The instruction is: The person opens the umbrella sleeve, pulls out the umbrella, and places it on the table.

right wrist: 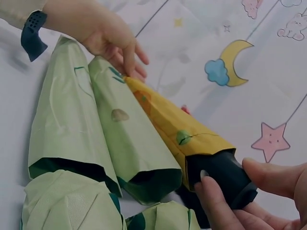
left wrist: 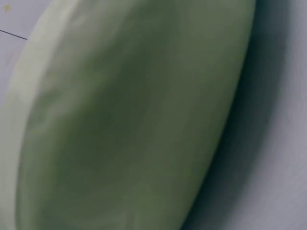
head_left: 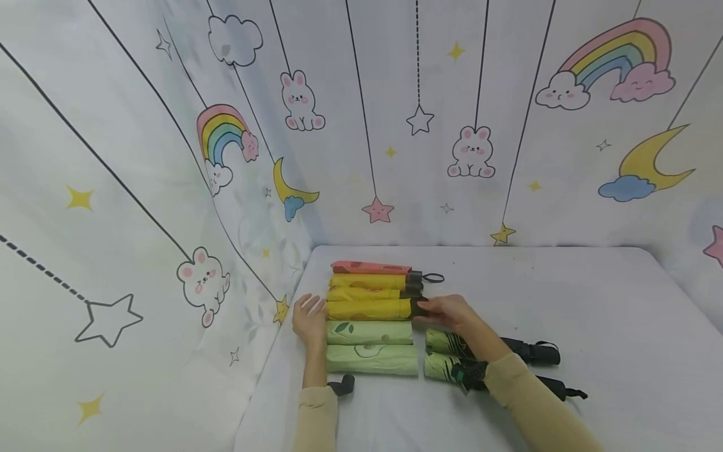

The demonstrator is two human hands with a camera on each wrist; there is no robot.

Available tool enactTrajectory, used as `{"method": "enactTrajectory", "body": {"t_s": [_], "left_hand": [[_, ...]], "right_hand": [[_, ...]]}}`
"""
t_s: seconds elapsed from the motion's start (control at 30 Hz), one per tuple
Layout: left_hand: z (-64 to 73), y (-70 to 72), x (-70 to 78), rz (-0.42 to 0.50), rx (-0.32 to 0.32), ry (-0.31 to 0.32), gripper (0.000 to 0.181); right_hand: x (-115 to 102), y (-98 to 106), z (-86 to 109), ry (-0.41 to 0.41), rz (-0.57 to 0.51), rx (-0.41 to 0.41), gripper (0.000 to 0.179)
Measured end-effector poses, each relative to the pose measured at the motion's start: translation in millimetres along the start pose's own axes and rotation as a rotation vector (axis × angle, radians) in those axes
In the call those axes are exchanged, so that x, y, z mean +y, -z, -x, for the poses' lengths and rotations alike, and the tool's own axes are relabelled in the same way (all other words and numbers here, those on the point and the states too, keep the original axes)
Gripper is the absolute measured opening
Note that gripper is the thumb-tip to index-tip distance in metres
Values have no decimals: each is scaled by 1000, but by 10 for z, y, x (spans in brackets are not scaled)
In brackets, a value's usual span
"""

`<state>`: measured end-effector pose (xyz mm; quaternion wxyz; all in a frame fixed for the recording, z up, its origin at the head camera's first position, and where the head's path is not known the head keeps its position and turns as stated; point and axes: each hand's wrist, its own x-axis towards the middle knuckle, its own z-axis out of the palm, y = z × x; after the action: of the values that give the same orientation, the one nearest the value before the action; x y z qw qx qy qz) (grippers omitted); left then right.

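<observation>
My right hand [head_left: 449,312] grips the black handle [right wrist: 223,177] of the nearest yellow umbrella [head_left: 369,309], thumb on one side and fingers on the other in the right wrist view. At that umbrella's left end is my left hand [head_left: 309,320], its fingers [right wrist: 128,58] fairly straight and touching the tip. Two more yellow umbrellas [head_left: 364,282] and a red one [head_left: 369,268] lie beyond. Two light green sleeves [head_left: 371,360] lie on the near side, their right ends gaping and dark in the right wrist view. Pale green [left wrist: 129,120] fills the left wrist view; the left hand is hidden there.
Two folded green umbrellas [head_left: 443,366] with black handles [head_left: 545,353] lie right of the sleeves, partly under my right forearm. All rest on a white-covered table [head_left: 576,295]. Behind and to the left hang white sheets [head_left: 350,163] printed with rabbits, stars and rainbows.
</observation>
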<state>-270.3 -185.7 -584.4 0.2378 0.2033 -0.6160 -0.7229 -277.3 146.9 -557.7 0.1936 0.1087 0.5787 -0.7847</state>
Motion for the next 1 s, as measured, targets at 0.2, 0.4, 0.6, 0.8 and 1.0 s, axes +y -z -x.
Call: {"method": "enactTrajectory", "body": {"t_s": [0.2,0.4,0.6,0.8,1.0], "left_hand": [[8,-7,16,80,-5,21,66],[8,-6,32,120,-7,28,65],[1,-14,44,135,-30,20,61],[4,-5,44,102,-47,35,56],[28,12,57,148,-45,51,55]], "right_hand": [[-18,68,15,16,-10,-15,48],[-27,108,28,15,17,-29,54],[-53,166,40,14,9,-27,53],[-71,245,85,1,23,-30,50],[-84,310,136,8,29,-43,49]]}}
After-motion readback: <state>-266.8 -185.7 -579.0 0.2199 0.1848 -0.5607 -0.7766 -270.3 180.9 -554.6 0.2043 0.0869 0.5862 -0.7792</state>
